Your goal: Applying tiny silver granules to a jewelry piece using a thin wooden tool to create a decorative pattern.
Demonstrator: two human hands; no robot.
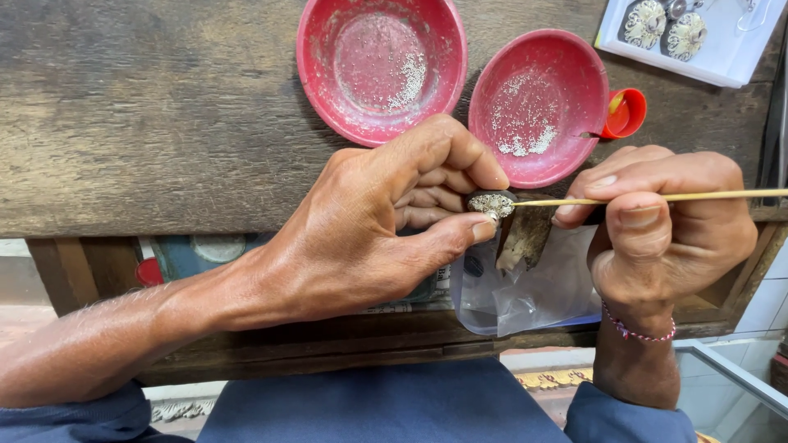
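Observation:
My left hand [386, 221] pinches a small oval silver filigree piece [491, 203] between thumb and forefinger, just past the front edge of a worn wooden bench [164, 115]. My right hand [665, 221] grips a thin pale wooden stick [706, 196] that lies level, its tip touching the silver piece from the right. A dark wooden peg [525, 236] juts out under the piece. A pink bead bracelet sits on my right wrist.
Two red bowls hold tiny silver grains: a larger bowl [382, 66] and a smaller bowl [538, 107]. A small red cup [625, 113] stands beside the smaller bowl. A white tray [722, 57] with two round filigree pieces is at the top right. A clear plastic bag [525, 287] hangs below.

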